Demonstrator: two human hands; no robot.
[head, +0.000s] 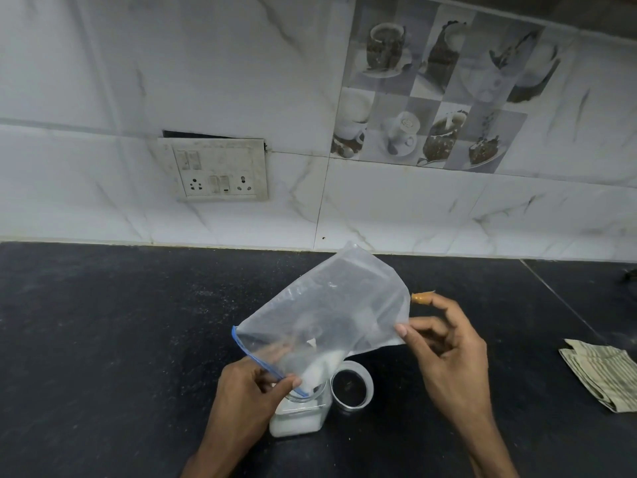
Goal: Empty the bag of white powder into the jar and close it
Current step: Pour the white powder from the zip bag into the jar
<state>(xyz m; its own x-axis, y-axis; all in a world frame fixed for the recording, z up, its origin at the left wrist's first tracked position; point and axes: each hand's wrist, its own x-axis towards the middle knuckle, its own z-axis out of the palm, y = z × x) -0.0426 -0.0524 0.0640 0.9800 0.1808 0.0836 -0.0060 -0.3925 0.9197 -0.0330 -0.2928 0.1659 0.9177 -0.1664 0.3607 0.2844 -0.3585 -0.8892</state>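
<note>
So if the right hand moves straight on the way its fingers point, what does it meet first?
The right hand points left and slightly up, and its fingertips already pinch the plastic bag's raised bottom corner. It would push further into the bag first; depth beyond is unclear.

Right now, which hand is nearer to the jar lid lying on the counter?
Left. The left hand pinches the bag mouth over the jar, just beside the lid. The right hand holds the bag's raised bottom corner, higher and farther right.
</note>
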